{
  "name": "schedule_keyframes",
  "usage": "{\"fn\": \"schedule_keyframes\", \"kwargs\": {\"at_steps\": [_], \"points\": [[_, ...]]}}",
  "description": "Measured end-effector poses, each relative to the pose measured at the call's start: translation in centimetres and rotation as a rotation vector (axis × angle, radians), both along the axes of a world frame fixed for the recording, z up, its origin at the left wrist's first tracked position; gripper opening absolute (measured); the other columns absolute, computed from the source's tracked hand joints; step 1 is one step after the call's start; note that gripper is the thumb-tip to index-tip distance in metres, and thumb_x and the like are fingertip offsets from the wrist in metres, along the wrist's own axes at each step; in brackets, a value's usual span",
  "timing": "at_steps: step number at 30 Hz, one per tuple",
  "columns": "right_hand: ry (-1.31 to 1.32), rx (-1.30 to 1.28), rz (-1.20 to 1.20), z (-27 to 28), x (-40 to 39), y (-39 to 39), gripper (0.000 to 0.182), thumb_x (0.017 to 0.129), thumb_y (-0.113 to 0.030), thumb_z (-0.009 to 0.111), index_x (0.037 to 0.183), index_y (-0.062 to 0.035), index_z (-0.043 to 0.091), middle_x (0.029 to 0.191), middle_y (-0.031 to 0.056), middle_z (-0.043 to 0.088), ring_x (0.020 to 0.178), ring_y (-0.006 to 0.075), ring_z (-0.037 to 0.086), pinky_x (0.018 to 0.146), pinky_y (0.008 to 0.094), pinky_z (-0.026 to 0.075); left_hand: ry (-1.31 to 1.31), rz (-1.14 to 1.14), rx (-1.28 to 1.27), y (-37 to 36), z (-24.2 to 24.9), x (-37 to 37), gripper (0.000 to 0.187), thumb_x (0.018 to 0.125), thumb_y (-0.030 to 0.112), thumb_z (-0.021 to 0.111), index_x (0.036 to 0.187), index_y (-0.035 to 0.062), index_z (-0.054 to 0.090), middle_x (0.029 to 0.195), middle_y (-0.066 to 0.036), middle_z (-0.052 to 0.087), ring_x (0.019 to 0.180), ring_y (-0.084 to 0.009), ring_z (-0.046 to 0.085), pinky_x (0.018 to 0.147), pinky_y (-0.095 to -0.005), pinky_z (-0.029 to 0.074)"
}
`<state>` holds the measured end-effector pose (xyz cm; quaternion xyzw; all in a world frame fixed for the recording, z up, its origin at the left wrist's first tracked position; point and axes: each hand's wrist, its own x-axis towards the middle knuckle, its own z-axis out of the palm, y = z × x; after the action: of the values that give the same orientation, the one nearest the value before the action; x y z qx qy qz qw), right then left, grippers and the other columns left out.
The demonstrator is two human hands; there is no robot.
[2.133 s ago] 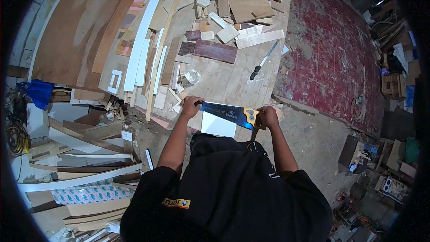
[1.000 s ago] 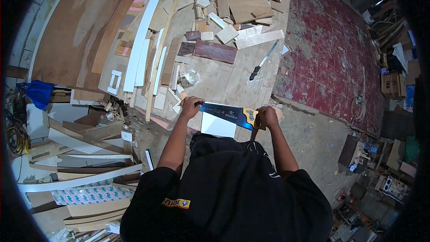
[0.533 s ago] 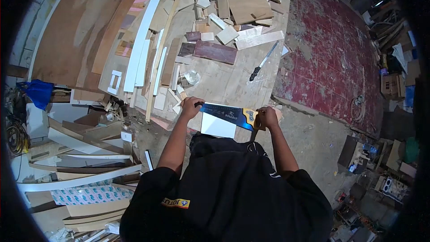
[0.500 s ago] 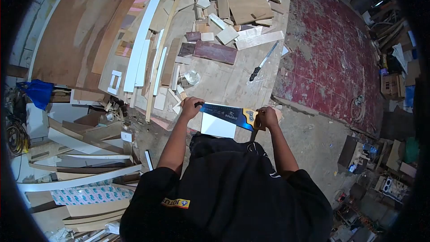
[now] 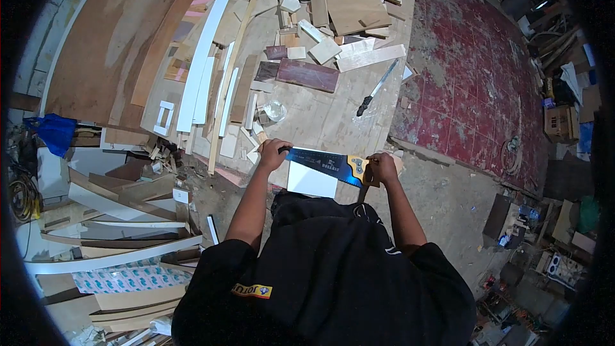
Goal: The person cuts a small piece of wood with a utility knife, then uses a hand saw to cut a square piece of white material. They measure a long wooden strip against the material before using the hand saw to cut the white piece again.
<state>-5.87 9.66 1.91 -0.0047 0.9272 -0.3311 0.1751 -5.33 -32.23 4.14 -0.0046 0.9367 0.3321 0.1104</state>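
A hand saw (image 5: 323,163) with a blue-black blade and a yellow-and-dark handle lies sideways before my body. My right hand (image 5: 384,168) is closed around its handle. At the narrow tip of the blade, my left hand (image 5: 273,154) pinches a small black piece. Beneath the blade, and partly covered by it, is a white board (image 5: 311,182) reaching from the table's near edge toward my waist. Small wood offcuts (image 5: 251,144) lie just beyond my left hand.
The wooden worktable (image 5: 320,122) carries a clear jar (image 5: 275,111), a long tool with a dark handle (image 5: 364,106), a dark brown block (image 5: 307,75) and long white strips (image 5: 208,51). Curved panels (image 5: 122,250) are stacked on the floor at left. Red tiles (image 5: 467,83) lie to the right.
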Motion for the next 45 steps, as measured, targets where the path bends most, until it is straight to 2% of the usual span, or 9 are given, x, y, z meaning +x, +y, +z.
{"fn": "schedule_keyframes", "kwargs": {"at_steps": [3,5,12,21,32,45], "points": [[-0.044,0.025,-0.001,0.0,-0.1,0.0,0.020,0.080,-0.016,0.068,0.097,-0.0110,0.079,0.093,0.0239,0.068,0.089,0.0394,0.068,0.083,0.0460,0.055,-0.027,0.006,-0.043,0.1,-0.1,0.0,0.031,0.077,0.013,0.075,0.106,0.0239,0.076,0.108,0.000,0.068,0.112,-0.0246,0.054,0.105,-0.0434,0.030],[0.008,0.066,0.031,-0.2,-0.1,0.0,0.023,0.079,-0.015,0.069,0.098,-0.0078,0.078,0.093,0.0214,0.071,0.085,0.0335,0.072,0.079,0.0399,0.057,-0.030,0.008,-0.033,0.0,-0.4,0.0,0.031,0.078,0.014,0.075,0.106,0.0249,0.076,0.108,0.000,0.068,0.113,-0.0246,0.054,0.106,-0.0454,0.028],[0.058,0.058,0.015,0.9,0.1,-0.3,0.022,0.079,-0.014,0.069,0.098,-0.0076,0.078,0.091,0.0214,0.071,0.085,0.0335,0.071,0.079,0.0400,0.057,-0.015,0.026,-0.055,0.1,-0.8,0.1,0.030,0.077,0.013,0.076,0.104,0.0258,0.077,0.107,0.001,0.068,0.113,-0.0247,0.054,0.105,-0.0459,0.029],[-0.030,0.059,0.002,1.0,-0.2,-0.4,0.023,0.079,-0.013,0.068,0.099,-0.0068,0.078,0.094,0.0206,0.072,0.088,0.0337,0.070,0.082,0.0398,0.055,0.007,0.016,-0.066,0.1,-0.7,0.0,0.030,0.076,0.013,0.077,0.102,0.0254,0.077,0.105,0.000,0.069,0.111,-0.0252,0.055,0.103,-0.0434,0.033],[-0.020,0.062,0.005,0.4,-0.1,-0.1,0.023,0.079,-0.017,0.071,0.100,-0.0106,0.079,0.093,0.0212,0.070,0.089,0.0341,0.070,0.082,0.0401,0.056,0.042,0.010,-0.025,-0.2,-1.6,0.1,0.029,0.075,0.013,0.076,0.101,0.0254,0.077,0.104,0.002,0.069,0.109,-0.0243,0.056,0.102,-0.0439,0.034],[0.007,0.051,0.024,0.9,0.0,-0.2,0.023,0.079,-0.016,0.070,0.100,-0.0100,0.078,0.096,0.0217,0.069,0.091,0.0353,0.070,0.082,0.0407,0.056,0.018,0.023,-0.039,-0.1,-1.6,0.2,0.029,0.077,0.015,0.075,0.103,0.0264,0.077,0.106,0.001,0.068,0.111,-0.0247,0.055,0.104,-0.0453,0.030]]}}
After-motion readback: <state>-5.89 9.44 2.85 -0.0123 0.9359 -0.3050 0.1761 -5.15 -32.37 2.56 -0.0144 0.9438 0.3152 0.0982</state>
